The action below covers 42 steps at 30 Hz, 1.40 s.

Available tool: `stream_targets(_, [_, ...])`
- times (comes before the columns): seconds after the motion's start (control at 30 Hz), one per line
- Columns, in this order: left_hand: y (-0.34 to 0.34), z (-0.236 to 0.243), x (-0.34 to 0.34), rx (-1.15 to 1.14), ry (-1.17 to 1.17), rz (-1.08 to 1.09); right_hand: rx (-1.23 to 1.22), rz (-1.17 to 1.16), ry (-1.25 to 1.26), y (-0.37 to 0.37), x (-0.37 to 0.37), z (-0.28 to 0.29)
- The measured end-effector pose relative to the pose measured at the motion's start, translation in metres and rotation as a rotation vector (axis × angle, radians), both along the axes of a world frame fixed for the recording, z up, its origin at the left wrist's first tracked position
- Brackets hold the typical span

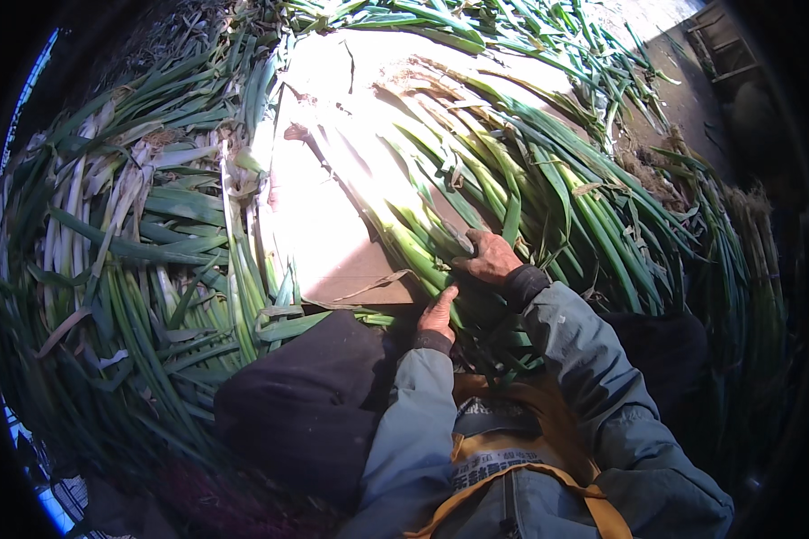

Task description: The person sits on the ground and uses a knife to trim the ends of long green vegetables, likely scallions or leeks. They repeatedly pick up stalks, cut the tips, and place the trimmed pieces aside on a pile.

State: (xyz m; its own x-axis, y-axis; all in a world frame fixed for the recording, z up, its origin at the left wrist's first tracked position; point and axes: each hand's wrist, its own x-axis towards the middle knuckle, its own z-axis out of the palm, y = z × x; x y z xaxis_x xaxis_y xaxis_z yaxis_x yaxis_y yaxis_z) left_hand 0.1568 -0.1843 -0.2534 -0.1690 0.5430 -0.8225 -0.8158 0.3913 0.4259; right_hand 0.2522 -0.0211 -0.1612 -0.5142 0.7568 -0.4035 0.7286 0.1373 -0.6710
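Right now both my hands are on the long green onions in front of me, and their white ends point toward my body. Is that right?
Not quite: the white ends point away from your body, as the head view shows. Your left hand and right hand are indeed both on the long green onions.

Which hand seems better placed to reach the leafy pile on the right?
Probably the right hand: it is nearer that leafy pile, while the left hand sits farther left, against the green stalks.
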Motion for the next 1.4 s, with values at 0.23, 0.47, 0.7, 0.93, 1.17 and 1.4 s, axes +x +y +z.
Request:
stream_targets(0.23, [0.044,0.090,-0.083,-0.247,0.817,-1.099,0.180,-0.177,-0.006,0.016,0.012,0.024])
stream_targets(0.47, [0.108,0.045,-0.121,-0.355,1.382,-0.588,0.171,-0.137,0.020,-0.005,-0.007,0.021])
stream_targets(0.7, [0.143,0.029,-0.118,-0.396,1.309,-0.612,0.029,-0.049,0.114,-0.005,-0.004,0.011])
stream_targets(0.93, [0.114,0.006,-0.136,-0.079,0.803,-0.281,-0.169,-0.048,0.201,-0.018,-0.014,0.029])
stream_targets(1.17, [0.104,0.045,-0.102,0.119,0.372,0.016,-0.301,-0.079,0.365,-0.045,-0.001,0.027])
stream_targets(1.4, [0.091,0.027,-0.114,0.304,0.413,-0.077,-0.338,-0.179,0.460,-0.070,-0.001,0.021])
